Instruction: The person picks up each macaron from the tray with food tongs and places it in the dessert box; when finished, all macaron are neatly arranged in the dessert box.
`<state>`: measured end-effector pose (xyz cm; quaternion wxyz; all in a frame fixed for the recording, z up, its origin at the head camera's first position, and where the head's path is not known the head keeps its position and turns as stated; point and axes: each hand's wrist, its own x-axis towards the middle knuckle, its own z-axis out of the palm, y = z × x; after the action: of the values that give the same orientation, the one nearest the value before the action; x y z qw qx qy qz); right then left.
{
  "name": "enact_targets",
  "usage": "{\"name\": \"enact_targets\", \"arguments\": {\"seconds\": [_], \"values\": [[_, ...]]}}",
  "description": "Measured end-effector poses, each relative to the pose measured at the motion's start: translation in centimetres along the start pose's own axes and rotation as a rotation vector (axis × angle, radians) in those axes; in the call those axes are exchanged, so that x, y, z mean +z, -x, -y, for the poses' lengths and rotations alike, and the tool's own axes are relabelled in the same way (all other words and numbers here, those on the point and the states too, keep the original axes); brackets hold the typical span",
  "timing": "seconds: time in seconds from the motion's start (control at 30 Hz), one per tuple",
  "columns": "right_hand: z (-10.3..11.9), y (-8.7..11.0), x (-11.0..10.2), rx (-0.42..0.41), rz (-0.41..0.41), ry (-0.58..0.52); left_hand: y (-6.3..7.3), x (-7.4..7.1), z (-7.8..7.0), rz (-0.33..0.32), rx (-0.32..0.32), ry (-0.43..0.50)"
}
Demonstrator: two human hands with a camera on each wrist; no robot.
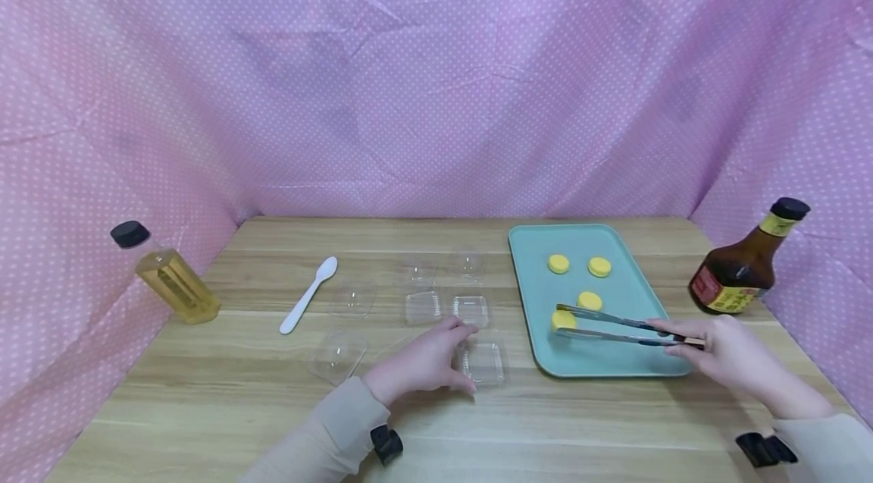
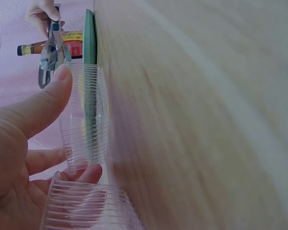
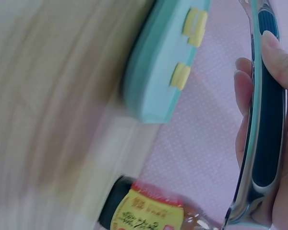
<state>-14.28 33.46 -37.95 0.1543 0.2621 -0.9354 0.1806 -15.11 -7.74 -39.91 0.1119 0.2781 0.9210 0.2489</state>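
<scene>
My right hand (image 1: 733, 358) grips metal tongs (image 3: 270, 129) with dark handle grips, thumb along one arm. Their tips stand on either side of a yellow macaron (image 1: 563, 321) at the left of a mint-green tray (image 1: 614, 363). Three more macarons lie farther back on it, one of them a yellow macaron (image 1: 599, 267). My left hand (image 1: 423, 360) holds the left end of a clear plastic container (image 1: 484, 363) between thumb and fingers. Close up, the thumb (image 2: 53, 98) lies at one edge of its ribbed wall and the fingers at the other.
Other clear containers (image 1: 470, 310) and domed lids (image 1: 339, 356) are spread around my left hand. A white spoon (image 1: 308, 296) lies left of them. A bottle of yellow liquid (image 1: 179, 287) stands far left; a brown sauce bottle (image 1: 739, 271) is right of the tray.
</scene>
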Motion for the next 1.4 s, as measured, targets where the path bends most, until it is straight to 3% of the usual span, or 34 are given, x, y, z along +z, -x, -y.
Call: {"name": "enact_targets", "arguments": {"seconds": [0.17,0.53,0.83,1.13,1.4], "values": [[0.6,-0.6,-0.1,-0.093,-0.052,0.038,-0.1,0.1,0.1,-0.006,0.008,0.002],[3.6,-2.3,0.3,-0.295,-0.122,-0.043,0.0,-0.1,0.0,-0.004,-0.005,0.005],[5.4,-3.6,1.4,-0.339,-0.089,-0.045,-0.2,0.0,0.1,-0.01,-0.008,0.002],[6.6,-4.6,2.5,-0.395,-0.024,-0.127,-0.2,-0.1,0.1,0.0,-0.012,-0.006],[7.6,-4.9,2.8,-0.357,0.07,-0.156,-0.3,-0.1,0.2,0.002,-0.016,0.025]]}}
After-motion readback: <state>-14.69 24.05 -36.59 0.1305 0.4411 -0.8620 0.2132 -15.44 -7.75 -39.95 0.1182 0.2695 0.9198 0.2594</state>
